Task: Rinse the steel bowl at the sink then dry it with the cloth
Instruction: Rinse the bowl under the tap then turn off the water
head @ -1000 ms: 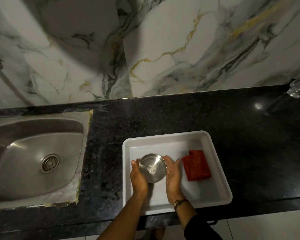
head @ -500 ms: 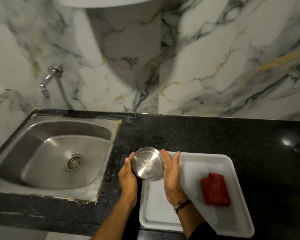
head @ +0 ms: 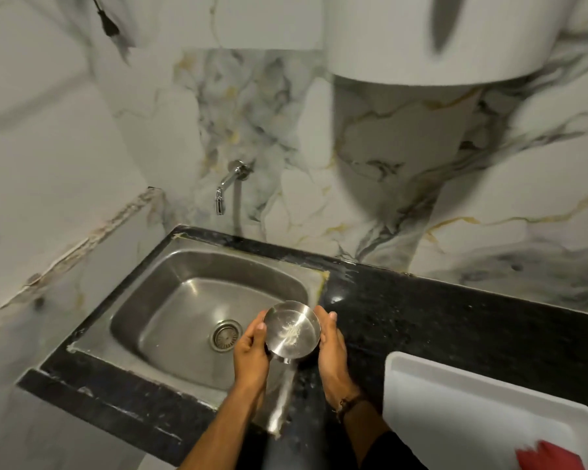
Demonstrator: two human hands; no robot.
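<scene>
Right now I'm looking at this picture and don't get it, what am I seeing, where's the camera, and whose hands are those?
No machine here: a person wears a wide-angle camera on the head, so you look forward and down at their own two bare hands. The left hand and right hand hold a small steel bowl between them, one on each side, at the right edge of the sink. There is a pale smear inside the bowl. A tap sticks out of the marble wall behind; no water seems to run. On the black counter to the right sits a white tray with a red cloth in it, at the picture's corner. The bowl looks about to be rinsed.
</scene>
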